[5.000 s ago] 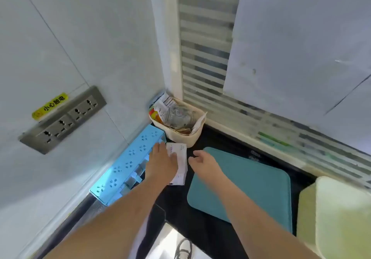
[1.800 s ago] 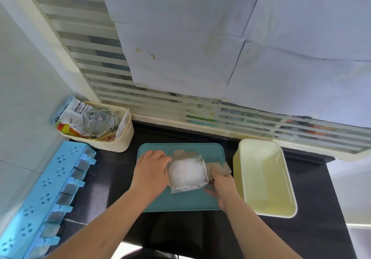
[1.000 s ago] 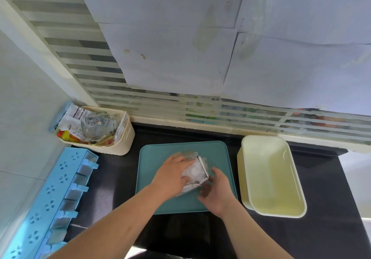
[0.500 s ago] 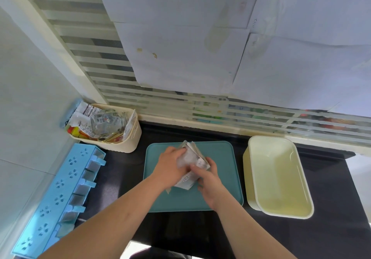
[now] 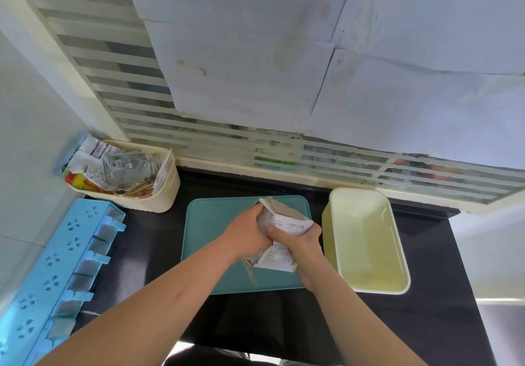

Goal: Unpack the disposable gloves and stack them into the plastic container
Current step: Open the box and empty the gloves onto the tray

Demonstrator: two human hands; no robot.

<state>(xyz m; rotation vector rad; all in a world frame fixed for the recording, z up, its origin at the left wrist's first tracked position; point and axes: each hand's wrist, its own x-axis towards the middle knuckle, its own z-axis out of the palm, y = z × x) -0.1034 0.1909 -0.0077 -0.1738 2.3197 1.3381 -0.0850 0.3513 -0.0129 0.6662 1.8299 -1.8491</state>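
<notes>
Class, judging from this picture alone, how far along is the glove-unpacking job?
Done: the glove box is open, flaps up, gloves showing. In hand: the left hand and right hand grip it over the teal tray. Left: every glove must go into the yellow plastic container, which looks empty.

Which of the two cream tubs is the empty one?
The tub right of the teal tray; its inside is bare. The back-left basket is stuffed with packets.
</notes>
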